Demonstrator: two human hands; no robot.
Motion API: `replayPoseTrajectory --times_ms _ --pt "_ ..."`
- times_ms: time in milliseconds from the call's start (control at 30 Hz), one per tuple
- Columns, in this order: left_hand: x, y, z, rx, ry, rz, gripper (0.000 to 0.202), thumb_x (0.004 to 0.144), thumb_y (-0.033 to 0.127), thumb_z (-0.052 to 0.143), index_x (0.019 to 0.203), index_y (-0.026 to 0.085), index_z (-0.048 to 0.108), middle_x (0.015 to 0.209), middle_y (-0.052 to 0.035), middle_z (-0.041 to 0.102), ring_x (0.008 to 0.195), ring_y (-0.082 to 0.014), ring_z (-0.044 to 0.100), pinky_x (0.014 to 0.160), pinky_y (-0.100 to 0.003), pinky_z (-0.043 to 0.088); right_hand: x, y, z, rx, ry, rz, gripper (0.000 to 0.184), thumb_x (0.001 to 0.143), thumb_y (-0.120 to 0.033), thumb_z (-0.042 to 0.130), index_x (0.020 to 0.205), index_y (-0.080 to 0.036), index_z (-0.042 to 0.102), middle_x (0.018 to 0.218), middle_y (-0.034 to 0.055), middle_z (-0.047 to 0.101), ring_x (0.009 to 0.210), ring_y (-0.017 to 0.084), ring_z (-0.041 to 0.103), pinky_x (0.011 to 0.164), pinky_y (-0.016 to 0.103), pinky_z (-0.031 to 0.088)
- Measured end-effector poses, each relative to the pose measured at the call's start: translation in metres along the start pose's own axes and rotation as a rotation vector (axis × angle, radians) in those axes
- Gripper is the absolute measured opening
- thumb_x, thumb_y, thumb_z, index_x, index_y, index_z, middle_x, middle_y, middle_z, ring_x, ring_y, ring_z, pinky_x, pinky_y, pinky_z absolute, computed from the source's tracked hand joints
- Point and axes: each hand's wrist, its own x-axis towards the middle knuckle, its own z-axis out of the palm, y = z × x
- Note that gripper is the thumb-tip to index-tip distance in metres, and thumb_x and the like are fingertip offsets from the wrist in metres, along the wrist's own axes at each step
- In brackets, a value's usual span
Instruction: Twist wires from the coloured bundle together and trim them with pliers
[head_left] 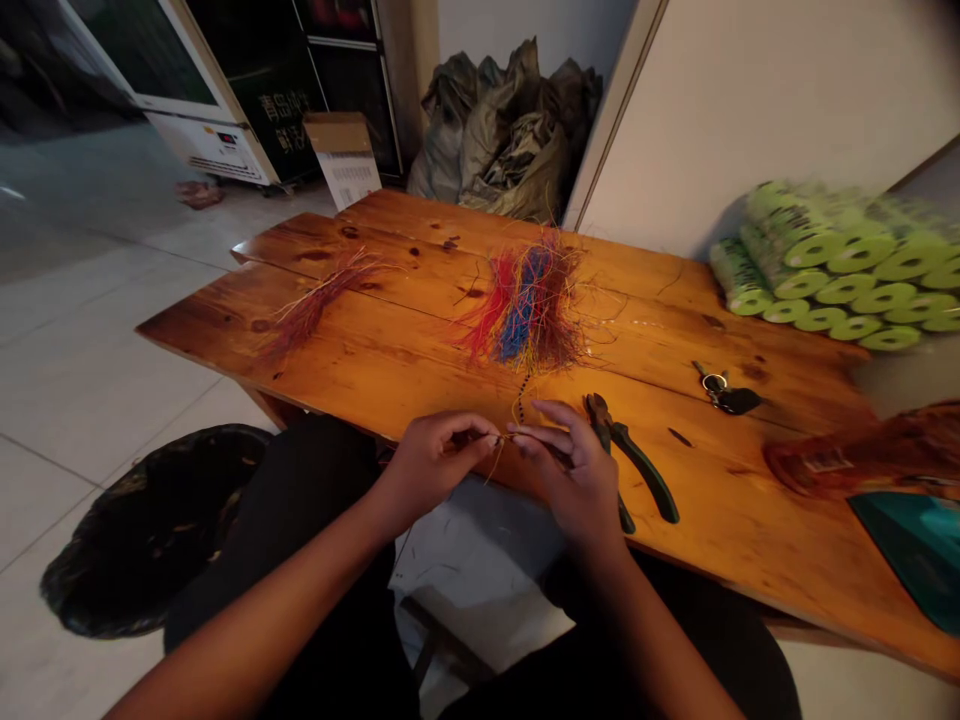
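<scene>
Over the table's front edge, my left hand [439, 455] and my right hand [570, 465] meet fingertip to fingertip. Both pinch a thin yellowish cord [493, 465], one end of which hangs below the fingers. A strand with small dark beads or knots [523, 395] runs from the hands up toward a pile of red, blue and yellow cords [529, 300]. Exactly how the cord is looped between the fingertips is too small to see. Just right of my right hand lies a pair of pliers [630, 450] with dark green handles, partly hidden by that hand.
A smaller bundle of reddish cords [319, 300] lies on the wooden table [405, 365] at left. Keys [726, 392], a reddish bottle [862, 450] and stacked green rolls [847, 270] are at right. A black-lined bin [150, 540] stands on the floor. Sacks [502, 140] lean behind the table.
</scene>
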Motion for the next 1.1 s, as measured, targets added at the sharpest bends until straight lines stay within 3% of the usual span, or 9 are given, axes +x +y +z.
replayPoseTrajectory --times_ms 133,300,433,700,900,1100 --pt "0.0 -0.002 0.001 0.022 0.01 0.007 0.013 0.079 0.024 0.053 0.079 0.018 0.064 0.076 -0.0009 0.067 0.072 -0.0132 0.06 0.064 -0.023 0.044 0.005 -0.004 -0.003 0.018 -0.06 0.065 0.015 0.076 -0.024 0.062 0.09 -0.023 0.064 0.091 0.0023 0.072 0.088 0.018 0.067 0.079 0.03 0.055" --pt "0.0 -0.003 0.003 0.092 0.034 0.043 0.012 0.08 0.024 0.053 0.079 0.018 0.064 0.076 -0.0004 0.067 0.072 -0.0127 0.061 0.063 -0.022 0.044 0.012 -0.005 -0.01 -0.007 -0.105 0.117 0.03 0.073 -0.022 0.063 0.103 -0.024 0.063 0.086 0.0015 0.073 0.083 0.018 0.068 0.08 0.032 0.055" --pt "-0.001 0.0 0.004 0.187 0.056 0.108 0.012 0.08 0.022 0.053 0.078 0.018 0.063 0.076 -0.0006 0.067 0.072 -0.0124 0.061 0.062 -0.022 0.043 0.015 -0.006 -0.015 -0.041 -0.165 0.11 0.016 0.071 -0.021 0.063 0.087 -0.022 0.068 0.088 0.0027 0.072 0.08 0.018 0.069 0.077 0.03 0.055" --pt "-0.004 0.004 0.005 0.321 0.094 0.216 0.013 0.081 0.023 0.052 0.078 0.019 0.064 0.072 -0.0008 0.065 0.067 -0.0117 0.059 0.059 -0.022 0.043 0.015 -0.004 -0.02 -0.094 -0.201 0.106 0.011 0.072 -0.028 0.063 0.079 -0.021 0.068 0.075 0.0018 0.072 0.07 0.017 0.069 0.066 0.029 0.056" --pt "-0.004 0.005 0.005 0.288 0.089 0.197 0.011 0.08 0.021 0.053 0.079 0.018 0.063 0.074 -0.0003 0.065 0.069 -0.0116 0.059 0.06 -0.021 0.042 0.013 -0.007 -0.02 -0.325 -0.148 -0.144 0.012 0.077 -0.022 0.06 0.084 -0.023 0.069 0.081 0.001 0.073 0.074 0.016 0.068 0.067 0.025 0.054" --pt "-0.004 0.005 0.002 0.123 0.044 0.091 0.012 0.08 0.023 0.053 0.076 0.018 0.063 0.073 0.0002 0.064 0.069 -0.0116 0.058 0.061 -0.021 0.042 0.009 -0.013 -0.02 -0.492 -0.214 -0.392 0.02 0.083 -0.016 0.05 0.097 -0.022 0.065 0.088 0.0016 0.071 0.078 0.014 0.067 0.068 0.023 0.052"
